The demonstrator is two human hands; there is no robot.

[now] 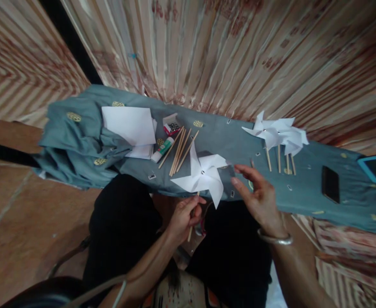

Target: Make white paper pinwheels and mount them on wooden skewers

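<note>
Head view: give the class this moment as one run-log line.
left hand: holding pinwheel by its stick; right hand: open, near pinwheel; nearby: loose sticks, glue tube, paper

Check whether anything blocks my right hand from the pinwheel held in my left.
Nothing visible does: your right hand is open beside the pinwheel, with cloth showing in the gap between them. Your left hand grips its stick.

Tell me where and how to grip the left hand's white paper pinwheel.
I'd grip the slim tan wooden stick, coming from the body side: its lower end protrudes past the left hand, while the pinwheel has folded blades that could crease.
</note>
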